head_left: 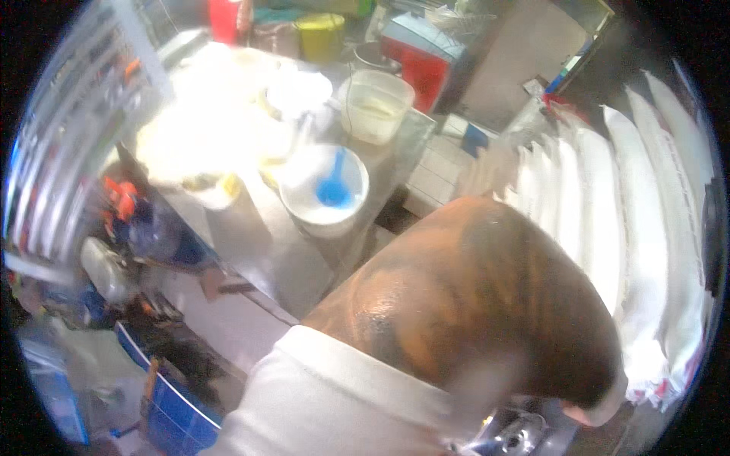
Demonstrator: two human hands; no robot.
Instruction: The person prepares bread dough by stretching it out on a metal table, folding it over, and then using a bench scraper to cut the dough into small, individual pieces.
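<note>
A large bare arm of mine, bent, with a white short sleeve, fills the lower centre and right; I cannot make out either hand. Below the arm is a shiny metal object, partly hidden. Beyond the arm, a table holds a white bucket with a blue scoop inside, a white container at its left and a translucent square tub behind. The pale items at the table's back left are washed out by glare.
Several upright white sacks line the right side. Blurred slatted metal stands at the left, above a blue tub and assorted clutter. A red-and-grey box and a yellow bucket are at the back. Tiled floor shows beside the table.
</note>
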